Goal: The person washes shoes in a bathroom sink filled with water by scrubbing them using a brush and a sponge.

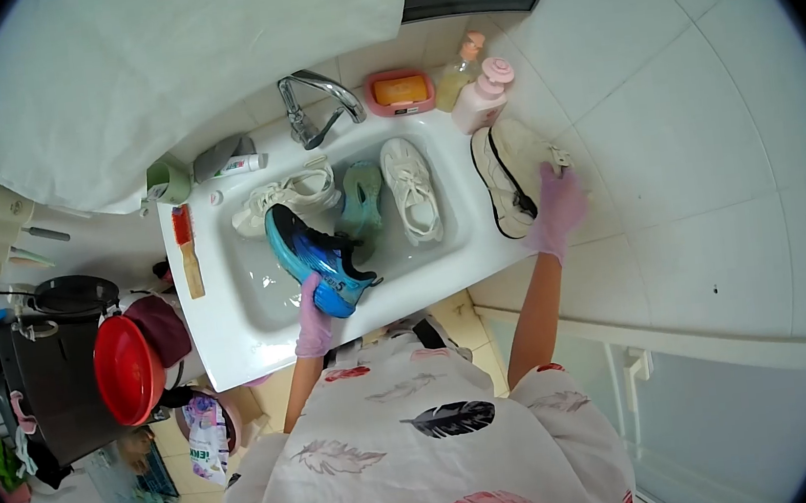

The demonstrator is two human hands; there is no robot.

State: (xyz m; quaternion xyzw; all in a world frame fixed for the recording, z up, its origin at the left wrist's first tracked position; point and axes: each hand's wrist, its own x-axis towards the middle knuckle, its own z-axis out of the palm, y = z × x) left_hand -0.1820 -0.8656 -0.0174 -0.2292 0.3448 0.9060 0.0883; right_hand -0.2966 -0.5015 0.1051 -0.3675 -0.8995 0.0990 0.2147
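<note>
My left hand [312, 318], in a pink glove, grips a blue sneaker [326, 264] with a black collar above the near side of the sink basin. At the sink's right edge, my gloved right hand [559, 211] has its fingers closed on a beige shoe [522, 152] with a dark-edged sole, which stands tilted near the wall. In the water of the white sink [227, 353] sit a white sneaker [294, 196] at the left, another white sneaker [411, 192] at the right, and a blue-green shoe [361, 197] between them, partly hidden by the blue sneaker.
A wooden brush with red bristles [187, 254] lies on the left rim. Behind the basin are the faucet [310, 129], an orange soap bar [401, 91] in a pink dish, and pump bottles [482, 96]. A green cup [168, 183] stands back left; a red basin [128, 369] is farther left.
</note>
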